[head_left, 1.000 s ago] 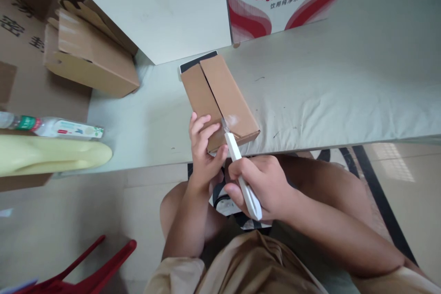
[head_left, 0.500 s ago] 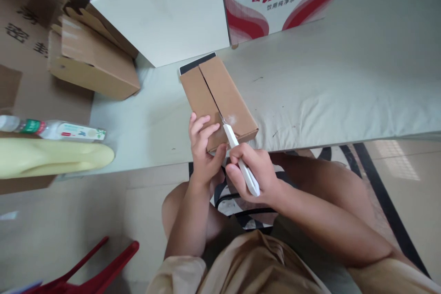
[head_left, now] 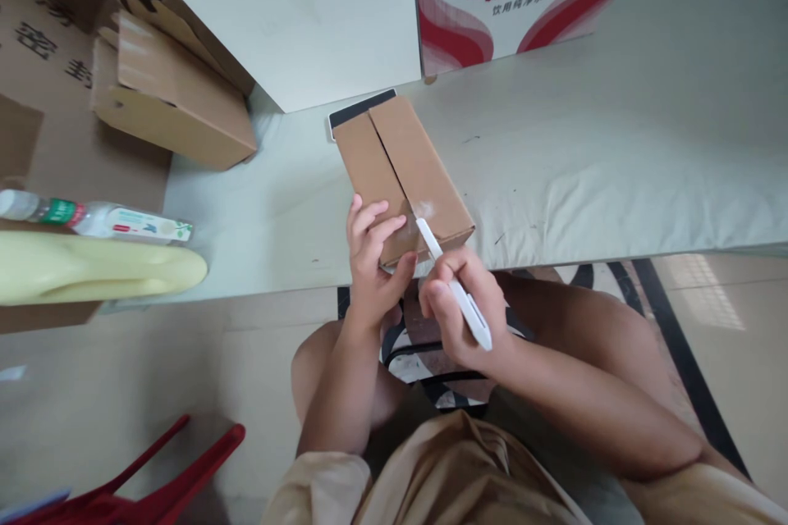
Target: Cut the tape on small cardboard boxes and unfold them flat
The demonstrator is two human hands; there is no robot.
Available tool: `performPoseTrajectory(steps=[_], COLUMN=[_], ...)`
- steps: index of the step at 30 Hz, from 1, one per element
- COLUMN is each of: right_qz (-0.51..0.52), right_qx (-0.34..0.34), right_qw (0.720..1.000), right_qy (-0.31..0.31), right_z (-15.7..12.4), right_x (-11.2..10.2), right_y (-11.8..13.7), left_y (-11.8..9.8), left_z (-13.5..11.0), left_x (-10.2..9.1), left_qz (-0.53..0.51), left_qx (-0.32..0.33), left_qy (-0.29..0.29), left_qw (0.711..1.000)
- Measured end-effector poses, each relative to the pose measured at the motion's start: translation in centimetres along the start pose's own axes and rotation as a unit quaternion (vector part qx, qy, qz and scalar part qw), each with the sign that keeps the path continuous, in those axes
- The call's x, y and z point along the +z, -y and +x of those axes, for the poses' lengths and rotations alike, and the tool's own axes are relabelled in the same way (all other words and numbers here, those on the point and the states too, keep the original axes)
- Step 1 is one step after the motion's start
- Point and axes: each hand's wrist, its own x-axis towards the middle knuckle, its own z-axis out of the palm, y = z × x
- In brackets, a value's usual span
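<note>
A closed brown cardboard box (head_left: 419, 156) lies at an angle near the table's front edge, a seam running along its top. My left hand (head_left: 373, 250) grips its near left corner, fingers on the top and thumb at the near side. In my right hand (head_left: 468, 308) is a white utility knife (head_left: 471, 316), closed in the fingers. The knife's front end meets the seam towards the near end; little of the blade shows. Partly under the box's far end lies a flat dark panel with a white rim (head_left: 363, 107).
A white box (head_left: 295, 33) and a red-and-white printed carton (head_left: 510, 8) stand behind. To the left are an opened cardboard box (head_left: 185, 98), a plastic bottle (head_left: 116, 220) and a pale yellow object (head_left: 104, 267). A red chair or stool (head_left: 185, 476) stands on the floor at lower left.
The knife has moved slightly along the seam towards the box's near end, and less of its blade shows. My left hand stays on the box. The whole view has shifted a little.
</note>
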Motion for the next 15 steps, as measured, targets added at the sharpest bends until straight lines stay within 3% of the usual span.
performPoseTrajectory(steps=[3,10,15], right_qz=[-0.012,-0.108,-0.111], right_qx=[-0.017,-0.124,-0.139], right_qw=[1.000,0.986,0.984], right_qy=[0.001,0.030,0.013], right_z=[0.1,-3.4,-3.0], right_x=[0.0,1.8,1.6], right_y=[0.7,-0.2,-0.9], left_y=[-0.1,0.0,-0.1], left_z=[-0.1,0.0,0.2], left_x=[0.1,0.2,0.2], left_qz=[-0.010,-0.026,-0.020], left_qx=[-0.007,0.000,-0.012], left_qy=[-0.007,-0.011,-0.011], left_qw=[1.000,1.000,1.000])
